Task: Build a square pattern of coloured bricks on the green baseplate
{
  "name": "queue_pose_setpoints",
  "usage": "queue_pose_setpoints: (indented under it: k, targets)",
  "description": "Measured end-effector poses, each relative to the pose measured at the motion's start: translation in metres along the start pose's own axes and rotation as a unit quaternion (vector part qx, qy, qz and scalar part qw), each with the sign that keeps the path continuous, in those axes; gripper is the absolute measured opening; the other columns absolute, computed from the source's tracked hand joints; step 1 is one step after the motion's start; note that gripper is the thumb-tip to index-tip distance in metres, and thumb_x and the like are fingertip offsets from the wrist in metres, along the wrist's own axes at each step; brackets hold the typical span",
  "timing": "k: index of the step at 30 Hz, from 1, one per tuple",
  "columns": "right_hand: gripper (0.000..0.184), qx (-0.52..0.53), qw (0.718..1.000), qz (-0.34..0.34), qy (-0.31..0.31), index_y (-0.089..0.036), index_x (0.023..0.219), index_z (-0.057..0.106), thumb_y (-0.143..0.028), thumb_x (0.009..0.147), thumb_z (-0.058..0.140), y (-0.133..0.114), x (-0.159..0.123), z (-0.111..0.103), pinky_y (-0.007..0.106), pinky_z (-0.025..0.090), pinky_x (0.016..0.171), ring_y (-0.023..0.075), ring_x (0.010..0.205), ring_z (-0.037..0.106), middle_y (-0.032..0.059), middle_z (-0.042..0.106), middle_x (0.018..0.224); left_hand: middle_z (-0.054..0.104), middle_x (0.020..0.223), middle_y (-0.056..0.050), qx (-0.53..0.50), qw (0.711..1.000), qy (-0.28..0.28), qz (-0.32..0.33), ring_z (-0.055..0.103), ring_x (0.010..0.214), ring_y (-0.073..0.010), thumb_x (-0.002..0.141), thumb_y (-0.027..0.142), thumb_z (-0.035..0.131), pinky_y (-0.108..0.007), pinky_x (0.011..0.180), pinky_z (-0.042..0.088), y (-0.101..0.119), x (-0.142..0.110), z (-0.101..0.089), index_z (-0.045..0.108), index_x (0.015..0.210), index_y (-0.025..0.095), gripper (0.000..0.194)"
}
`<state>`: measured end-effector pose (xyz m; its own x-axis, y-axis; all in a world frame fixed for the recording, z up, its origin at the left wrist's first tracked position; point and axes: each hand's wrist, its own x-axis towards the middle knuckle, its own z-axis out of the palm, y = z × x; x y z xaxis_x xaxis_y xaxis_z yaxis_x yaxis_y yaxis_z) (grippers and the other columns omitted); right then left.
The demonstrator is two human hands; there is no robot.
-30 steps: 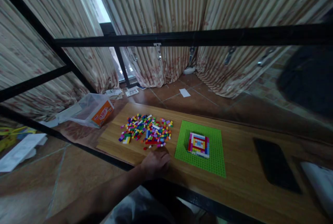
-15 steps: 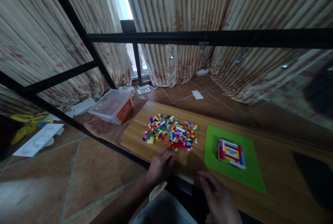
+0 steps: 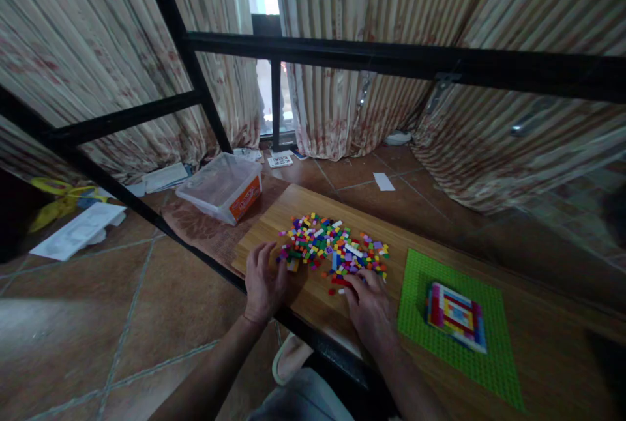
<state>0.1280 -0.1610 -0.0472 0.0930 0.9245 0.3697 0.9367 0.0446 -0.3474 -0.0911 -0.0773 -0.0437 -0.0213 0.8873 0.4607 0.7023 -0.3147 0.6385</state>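
A loose pile of small colourful building bricks [image 3: 323, 238] lies on the wooden table. My left hand [image 3: 264, 285] is at the pile's left front edge, thumb and fingers apart, beside a yellowish brick [image 3: 293, 265]. At the front right edge is my right hand [image 3: 374, 310], its fingers bent and slightly apart over the bricks, close to a long red brick [image 3: 340, 281]. I cannot tell whether its fingertips touch that brick. To the right, a square, layered brick build [image 3: 457, 313] in red, white, yellow and blue sits on a green baseplate [image 3: 411, 290].
A clear plastic box [image 3: 215, 189] with an orange label stands on the floor beyond the wooden table's [image 3: 308, 300] left end. A black metal rail [image 3: 313, 49] crosses in front of the curtains [image 3: 337, 108]. White paper [image 3: 384, 181] lies on the tiles.
Both hands have moved forward to the pile, the left one also leftward, and their fingers have spread. The camera view has shifted, so the table and baseplate appear further right and lower.
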Motion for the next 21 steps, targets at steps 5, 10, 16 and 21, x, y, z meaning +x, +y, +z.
queue_pose_setpoints:
  k: [5, 10, 16, 21]
  targets:
    - [0.015, -0.002, 1.000, -0.012, -0.004, -0.021, 0.092, 0.068, -0.024, 0.092, 0.054, 0.008, 0.000, 0.002, 0.035, 0.047, 0.080, 0.0227, 0.093, 0.057, 0.0080, 0.062, 0.101, 0.043, 0.145, -0.021, 0.095, 0.992, -0.078, -0.010, 0.043, 0.134, -0.0343, 0.092, 0.037, 0.052, -0.053, 0.108, 0.042, -0.011, 0.026, 0.021, 0.047, 0.136, 0.014, 0.050]
    - [0.015, -0.012, 1.000, -0.002, -0.024, -0.020, 0.089, 0.064, -0.022, 0.093, 0.051, 0.010, -0.001, 0.000, 0.036, 0.046, 0.081, 0.0236, 0.093, 0.055, 0.0086, 0.063, 0.101, 0.049, 0.142, -0.020, 0.110, 0.987, -0.120, 0.017, 0.045, 0.133, -0.0330, 0.096, 0.038, 0.046, -0.053, 0.111, 0.038, 0.004, 0.026, 0.046, 0.043, 0.139, 0.012, 0.051]
    - [0.016, -0.024, 1.000, 0.012, -0.014, -0.019, 0.093, 0.063, -0.022, 0.094, 0.047, 0.012, -0.004, 0.001, 0.036, 0.045, 0.083, 0.0238, 0.095, 0.054, 0.0103, 0.062, 0.106, 0.049, 0.142, -0.019, 0.040, 0.991, -0.120, 0.033, 0.043, 0.136, -0.0313, 0.096, 0.036, 0.044, -0.052, 0.111, 0.038, 0.029, 0.012, 0.058, 0.045, 0.137, 0.014, 0.046]
    - [0.014, -0.027, 0.999, 0.019, 0.000, -0.019, 0.094, 0.063, -0.021, 0.093, 0.050, 0.015, -0.003, 0.000, 0.036, 0.046, 0.083, 0.0232, 0.092, 0.055, 0.0091, 0.063, 0.100, 0.049, 0.141, -0.019, -0.044, 0.991, -0.127, -0.001, 0.042, 0.136, -0.0293, 0.097, 0.034, 0.041, -0.051, 0.114, 0.035, 0.048, 0.003, 0.060, 0.047, 0.135, 0.013, 0.044]
